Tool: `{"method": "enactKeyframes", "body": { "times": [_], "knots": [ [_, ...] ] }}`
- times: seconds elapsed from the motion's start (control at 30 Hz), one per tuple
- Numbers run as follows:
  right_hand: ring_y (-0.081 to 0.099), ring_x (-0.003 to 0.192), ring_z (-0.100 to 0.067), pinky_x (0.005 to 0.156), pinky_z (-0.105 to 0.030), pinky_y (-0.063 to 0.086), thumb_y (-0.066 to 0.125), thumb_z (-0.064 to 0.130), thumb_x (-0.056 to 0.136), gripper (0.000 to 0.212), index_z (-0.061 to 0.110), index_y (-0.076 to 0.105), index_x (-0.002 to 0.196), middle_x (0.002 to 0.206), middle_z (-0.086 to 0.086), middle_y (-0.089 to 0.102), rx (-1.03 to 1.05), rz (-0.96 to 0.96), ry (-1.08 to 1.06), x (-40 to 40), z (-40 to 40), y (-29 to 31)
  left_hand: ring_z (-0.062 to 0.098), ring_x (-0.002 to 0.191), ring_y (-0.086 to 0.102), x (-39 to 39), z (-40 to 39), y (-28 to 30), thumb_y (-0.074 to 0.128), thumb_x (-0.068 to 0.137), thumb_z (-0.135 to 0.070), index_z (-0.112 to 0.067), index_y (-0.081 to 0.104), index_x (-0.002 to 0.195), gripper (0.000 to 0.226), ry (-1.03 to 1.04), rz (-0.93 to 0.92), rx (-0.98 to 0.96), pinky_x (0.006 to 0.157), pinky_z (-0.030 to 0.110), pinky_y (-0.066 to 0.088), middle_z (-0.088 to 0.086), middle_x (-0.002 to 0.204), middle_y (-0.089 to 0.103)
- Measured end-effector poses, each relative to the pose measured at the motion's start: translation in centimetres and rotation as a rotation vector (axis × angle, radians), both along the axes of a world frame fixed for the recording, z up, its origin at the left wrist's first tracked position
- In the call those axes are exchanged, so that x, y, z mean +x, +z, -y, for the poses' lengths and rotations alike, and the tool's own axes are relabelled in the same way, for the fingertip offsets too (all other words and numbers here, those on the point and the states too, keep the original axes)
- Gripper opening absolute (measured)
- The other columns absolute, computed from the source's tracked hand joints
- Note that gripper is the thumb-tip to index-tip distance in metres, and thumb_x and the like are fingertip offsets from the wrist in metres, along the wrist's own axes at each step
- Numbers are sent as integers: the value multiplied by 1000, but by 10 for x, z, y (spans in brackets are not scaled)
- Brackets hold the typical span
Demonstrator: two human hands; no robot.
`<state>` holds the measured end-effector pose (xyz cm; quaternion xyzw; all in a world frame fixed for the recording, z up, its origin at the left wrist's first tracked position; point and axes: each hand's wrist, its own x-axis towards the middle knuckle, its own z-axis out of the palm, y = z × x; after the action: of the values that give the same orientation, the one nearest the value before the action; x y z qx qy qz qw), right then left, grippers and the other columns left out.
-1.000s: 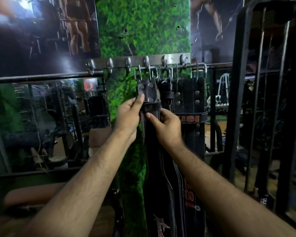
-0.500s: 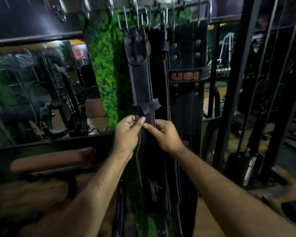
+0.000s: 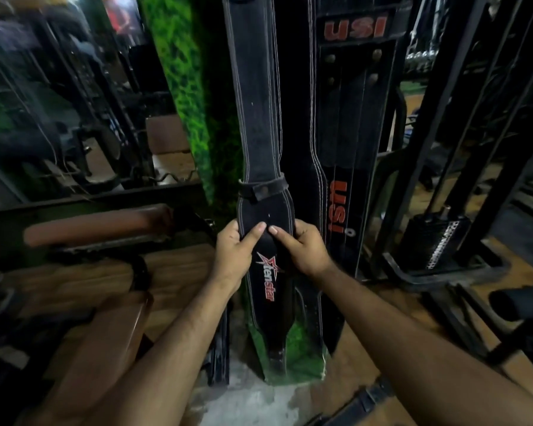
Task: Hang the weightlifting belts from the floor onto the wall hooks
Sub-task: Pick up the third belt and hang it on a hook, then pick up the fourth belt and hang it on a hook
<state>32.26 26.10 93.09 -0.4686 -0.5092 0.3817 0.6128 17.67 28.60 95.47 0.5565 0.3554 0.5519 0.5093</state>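
1. Two hands, left and right, pinch the hanging belt at its wide middle, beside the USI belt.
2. Tugging downward could unhook it; hooks are out of view.

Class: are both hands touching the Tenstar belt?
Touching. The head view shows the left hand and right hand gripping the Tenstar belt, thumbs pressed on its front.

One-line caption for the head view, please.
Both hands, left hand and right hand, grip the wide part of a hanging black Tenstar belt beside a USI belt.
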Motion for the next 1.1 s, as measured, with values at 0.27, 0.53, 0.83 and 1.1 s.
{"method": "enactKeyframes", "body": {
  "times": [0.27, 0.53, 0.83, 1.1],
  "knots": [
    [72, 95, -13, 91, -43, 59, 73, 27, 92, 18, 13, 76, 103, 104, -5, 79, -160, 119, 12, 5, 14, -93, -2, 87, 71, -3, 13, -91, 69, 92, -8, -16, 71, 106, 16, 17, -200, -109, 78, 16, 53, -10, 93, 75],
    [74, 98, -15, 91, -44, 60, 74, 61, 78, 31, 33, 79, 91, 101, 3, 79, -287, 87, -1, -5, 25, -171, 16, 96, 72, -8, 22, -172, 75, 88, -17, -25, 74, 101, 15, 74, -193, -245, 90, 36, 57, -7, 98, 76],
    [64, 68, -11, 68, -45, 57, 73, 30, 92, 27, 26, 67, 66, 69, 13, 68, -454, 70, -27, -16, 55, -226, 12, 76, 69, -14, 51, -233, 76, 87, -34, -21, 68, 83, 16, 108, -348, -380, 69, 26, 57, -6, 80, 70],
    [70, 76, -18, 74, -42, 59, 76, 54, 82, 37, 19, 67, 74, 71, 2, 70, -650, 263, -135, -35, 105, -263, 20, 73, 65, -35, 98, -273, 68, 91, -45, -4, 67, 85, 41, 70, -687, -469, 62, 34, 50, 11, 82, 70]
  ]
}}
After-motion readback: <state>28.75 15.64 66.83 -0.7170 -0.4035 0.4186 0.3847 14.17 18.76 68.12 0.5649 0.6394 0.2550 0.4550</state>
